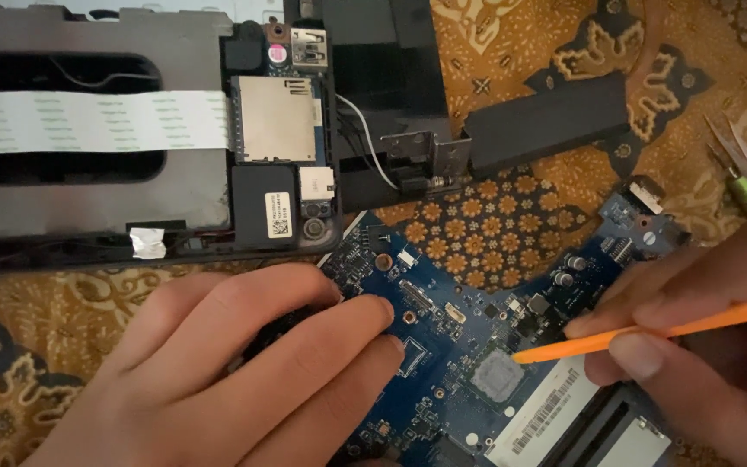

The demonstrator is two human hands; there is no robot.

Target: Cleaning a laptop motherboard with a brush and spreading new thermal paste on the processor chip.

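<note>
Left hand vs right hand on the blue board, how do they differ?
The left hand lies flat and empty, fingers pressing on the blue circuit board; the right hand pinches an orange plastic tool. The left hand touches the board directly; the right reaches it through the tool's tip, which is beside the grey chip. Both are bare and over the same board.

Illumination was dim and warm, with no single source evident. Soft shadows lay beneath both hands [218,372]. The white ribbon cable [88,121] showed mild glare (detail washed out). Overall sharpness was soft; the right frame edge was blurred.
</note>
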